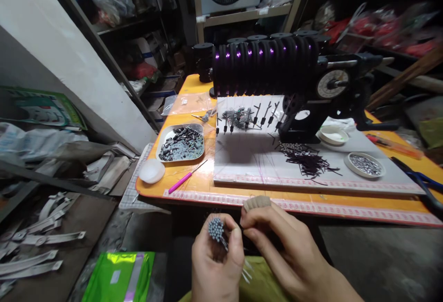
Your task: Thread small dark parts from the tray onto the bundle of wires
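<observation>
In front of the table edge, my left hand [218,260] is closed around a bundle of thin strands with blue-grey bead-like tips [216,230]. The pale ends of the strands show below the palm. Close beside it, my right hand [287,242] has thumb and fingers pinched together, and a ribbed beige finger cover [256,202] is on one finger. Whatever the pinch holds is too small to make out. Beyond my hands on the table is a pink-handled pointed tool [180,182], near a white tray of dark and grey small parts [162,147].
A black machine [266,66] with purple-lit discs and hanging weighted threads stands on a white board [242,172]. Dark short strips [311,163], a dish of silvery pieces [365,165] and blue-handled pliers [418,182] lie right. A green packet [117,274] is low left.
</observation>
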{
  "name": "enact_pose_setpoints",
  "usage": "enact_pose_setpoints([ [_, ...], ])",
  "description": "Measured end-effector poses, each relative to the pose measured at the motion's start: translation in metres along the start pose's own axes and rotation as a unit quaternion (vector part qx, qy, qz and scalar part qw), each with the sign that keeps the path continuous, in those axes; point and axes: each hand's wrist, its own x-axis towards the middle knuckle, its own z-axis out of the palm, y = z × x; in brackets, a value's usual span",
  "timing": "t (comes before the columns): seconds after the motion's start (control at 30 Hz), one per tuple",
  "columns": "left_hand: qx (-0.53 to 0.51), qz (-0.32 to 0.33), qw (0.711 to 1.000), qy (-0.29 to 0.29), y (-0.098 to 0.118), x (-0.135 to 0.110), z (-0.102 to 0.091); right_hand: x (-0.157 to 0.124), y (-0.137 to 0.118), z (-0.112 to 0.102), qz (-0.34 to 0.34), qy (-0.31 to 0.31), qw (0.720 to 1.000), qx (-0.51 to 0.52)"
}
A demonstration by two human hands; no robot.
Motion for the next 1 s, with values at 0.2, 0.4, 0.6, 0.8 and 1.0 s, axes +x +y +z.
enact_pose_setpoints([
  [0.2, -0.017, -0.014, 0.999, -0.024, 0.003, -0.004, 0.005, 0.001, 0.002, 0.008, -0.036, 0.009, 0.996, -0.084],
  [0.4, -0.032, -0.009, 0.999, -0.030, 0.004, -0.005, 0.008, 0.002, 0.004, 0.011, -0.061, 0.053, 0.992, -0.099],
  [0.6, -0.011, -0.024, 1.000, -0.006, 0.004, 0.000, 0.003, -0.001, 0.004, 0.003, -0.028, 0.010, 0.998, -0.057],
  [0.8, -0.024, -0.034, 0.998, -0.048, -0.001, -0.003, 0.000, 0.002, 0.004, 0.007, -0.079, 0.010, 0.989, -0.123],
  [1.0, -0.015, -0.023, 0.998, -0.059, -0.001, -0.004, 0.000, 0.005, 0.005, 0.006, -0.099, 0.032, 0.988, -0.117],
])
